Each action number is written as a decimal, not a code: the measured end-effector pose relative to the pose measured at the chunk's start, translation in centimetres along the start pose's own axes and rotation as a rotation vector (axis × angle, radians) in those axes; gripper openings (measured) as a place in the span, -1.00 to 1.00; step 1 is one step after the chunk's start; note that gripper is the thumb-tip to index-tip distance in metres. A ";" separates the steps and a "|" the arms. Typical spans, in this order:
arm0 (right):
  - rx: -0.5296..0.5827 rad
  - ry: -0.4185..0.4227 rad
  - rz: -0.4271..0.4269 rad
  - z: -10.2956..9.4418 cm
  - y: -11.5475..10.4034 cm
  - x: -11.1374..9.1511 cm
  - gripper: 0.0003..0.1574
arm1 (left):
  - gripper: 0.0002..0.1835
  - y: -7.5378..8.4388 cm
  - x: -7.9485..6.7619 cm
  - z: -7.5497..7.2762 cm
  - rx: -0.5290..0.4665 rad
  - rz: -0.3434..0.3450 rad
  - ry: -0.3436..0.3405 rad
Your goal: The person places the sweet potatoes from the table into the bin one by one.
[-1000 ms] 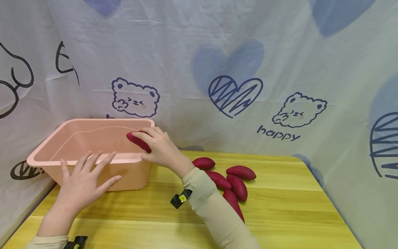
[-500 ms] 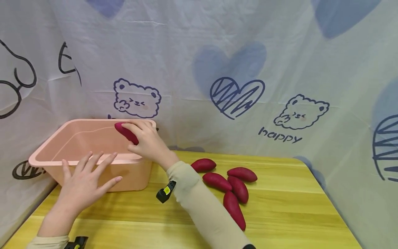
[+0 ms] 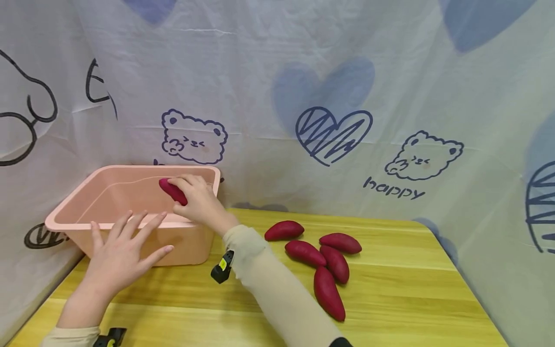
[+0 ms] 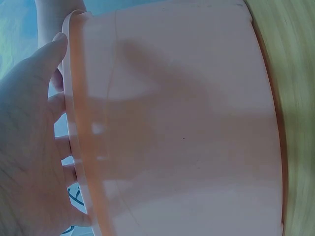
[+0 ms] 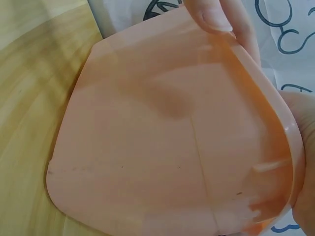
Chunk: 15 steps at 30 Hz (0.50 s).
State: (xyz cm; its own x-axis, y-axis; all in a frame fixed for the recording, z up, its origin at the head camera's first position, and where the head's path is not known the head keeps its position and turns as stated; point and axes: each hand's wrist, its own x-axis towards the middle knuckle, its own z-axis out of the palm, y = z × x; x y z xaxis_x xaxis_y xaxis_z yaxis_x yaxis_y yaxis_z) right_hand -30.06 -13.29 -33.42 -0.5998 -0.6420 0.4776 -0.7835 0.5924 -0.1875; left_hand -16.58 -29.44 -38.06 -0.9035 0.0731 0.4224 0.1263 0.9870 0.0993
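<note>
A dark red sweet potato (image 3: 174,191) is gripped between the thumb and fingers of my right hand (image 3: 201,200), over the right part of a pink plastic tub (image 3: 173,246). My left hand (image 3: 121,255) lies with spread, straight fingers at the tub's near rim. In the left wrist view, the left fingers and thumb (image 4: 54,51) line up along that rim. The right wrist view shows the tub's outer wall (image 5: 142,128), with part of the right hand (image 5: 306,137) beside the rim; the sweet potato is hidden there.
Several sweet potatoes (image 3: 305,253) lie loosely grouped on the yellow wooden table (image 3: 403,284), right of the tub. A printed cloth (image 3: 260,106) hangs behind the table and along its sides.
My right hand has carried the sweet potato left over the tub, then slightly lower. My left hand keeps its place at the near rim.
</note>
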 end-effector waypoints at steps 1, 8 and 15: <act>-0.011 -0.002 -0.002 0.2 0.0 0.0 -0.35 | -0.14 0.0 0.0 0.0 0.001 0.002 0.001; 0.002 -0.032 0.041 0.8 0.0 -0.1 -0.34 | -0.14 0.0 -0.1 -0.1 0.011 0.007 0.010; 0.004 -0.045 0.066 0.8 -0.1 -0.1 -0.33 | -0.15 0.0 -0.2 -0.1 0.020 0.007 0.019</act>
State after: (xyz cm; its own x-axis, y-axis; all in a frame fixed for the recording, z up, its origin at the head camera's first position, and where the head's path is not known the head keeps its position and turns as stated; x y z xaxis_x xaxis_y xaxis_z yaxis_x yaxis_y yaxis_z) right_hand -30.04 -13.65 -34.16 -0.6568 -0.6229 0.4250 -0.7425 0.6324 -0.2208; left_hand -16.36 -29.44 -38.04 -0.8948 0.0771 0.4398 0.1239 0.9892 0.0786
